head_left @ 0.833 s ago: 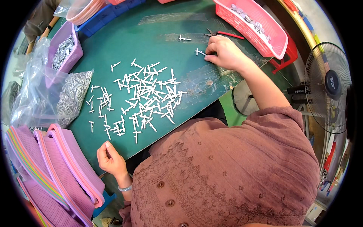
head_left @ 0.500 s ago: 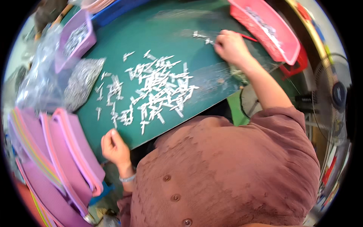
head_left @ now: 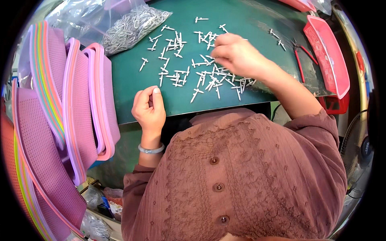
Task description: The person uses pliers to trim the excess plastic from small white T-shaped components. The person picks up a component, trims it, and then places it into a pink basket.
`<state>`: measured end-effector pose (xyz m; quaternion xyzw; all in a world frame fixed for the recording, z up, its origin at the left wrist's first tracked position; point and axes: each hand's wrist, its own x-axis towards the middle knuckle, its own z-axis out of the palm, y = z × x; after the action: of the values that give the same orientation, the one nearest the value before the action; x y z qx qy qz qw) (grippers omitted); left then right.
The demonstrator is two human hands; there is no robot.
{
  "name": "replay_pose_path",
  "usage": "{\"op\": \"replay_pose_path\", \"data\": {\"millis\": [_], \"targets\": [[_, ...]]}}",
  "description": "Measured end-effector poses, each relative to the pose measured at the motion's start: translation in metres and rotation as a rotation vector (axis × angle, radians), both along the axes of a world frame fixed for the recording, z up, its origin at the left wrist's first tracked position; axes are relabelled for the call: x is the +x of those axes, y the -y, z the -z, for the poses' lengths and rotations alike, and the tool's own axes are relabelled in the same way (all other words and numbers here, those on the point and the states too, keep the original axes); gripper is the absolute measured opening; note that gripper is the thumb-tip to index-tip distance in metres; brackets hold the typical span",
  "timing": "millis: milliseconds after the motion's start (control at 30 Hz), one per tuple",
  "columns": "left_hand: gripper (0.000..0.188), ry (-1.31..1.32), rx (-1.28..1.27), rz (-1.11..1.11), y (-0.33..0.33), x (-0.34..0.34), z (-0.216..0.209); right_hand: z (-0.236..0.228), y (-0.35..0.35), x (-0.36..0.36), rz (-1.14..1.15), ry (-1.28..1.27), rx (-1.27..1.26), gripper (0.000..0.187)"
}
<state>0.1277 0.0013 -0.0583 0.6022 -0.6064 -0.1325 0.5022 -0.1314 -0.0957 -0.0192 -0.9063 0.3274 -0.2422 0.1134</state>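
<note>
Small silver metal pieces, each a thin pin with a short crosspiece, lie scattered in a loose heap [head_left: 213,78] on the green tabletop [head_left: 132,84]. My right hand [head_left: 239,56] is over the far side of this heap, palm down. Its fingers are bent and drawn together, and whatever is between them is hidden. At the table's front edge, left of the heap, my left hand [head_left: 149,106] is closed with the thumb laid along the curled fingers. Its inside does not show. A smaller group of the same pieces [head_left: 175,44] lies further left.
Red-handled pliers [head_left: 298,64] rest at the right, beside a pink basket [head_left: 331,60]. Two loose pieces [head_left: 277,38] lie near them. A clear bag of oval metal links [head_left: 134,28] is at the far left. Purple perforated baskets [head_left: 80,108] stand along the left side.
My right hand has moved left and nearer, from beside the pliers to above the heap. My left hand stays closed by the table edge. The whole view has shifted.
</note>
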Motion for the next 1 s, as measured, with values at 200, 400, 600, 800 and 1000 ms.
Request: {"op": "replay_pose_path", "data": {"millis": [200, 400, 600, 800, 1000], "targets": [[0.004, -0.055, -0.019, 0.025, -0.001, 0.003, 0.005, 0.015, 0.004, 0.051, -0.121, -0.060, -0.006, 0.013], [0.004, -0.060, -0.030, 0.037, -0.002, 0.005, 0.005, 0.015, 0.005, 0.054, -0.138, -0.063, 0.001, 0.007], [0.005, -0.053, -0.028, 0.042, -0.002, 0.005, 0.003, 0.014, 0.004, 0.052, -0.120, 0.029, 0.089, 0.005], [0.006, -0.084, 0.041, 0.045, 0.000, 0.004, -0.001, 0.008, 0.008, 0.052, -0.117, 0.049, 0.126, 0.005], [0.009, -0.171, 0.073, 0.073, 0.001, 0.007, 0.003, 0.012, 0.010, 0.051, -0.115, -0.014, 0.104, 0.006]]}}
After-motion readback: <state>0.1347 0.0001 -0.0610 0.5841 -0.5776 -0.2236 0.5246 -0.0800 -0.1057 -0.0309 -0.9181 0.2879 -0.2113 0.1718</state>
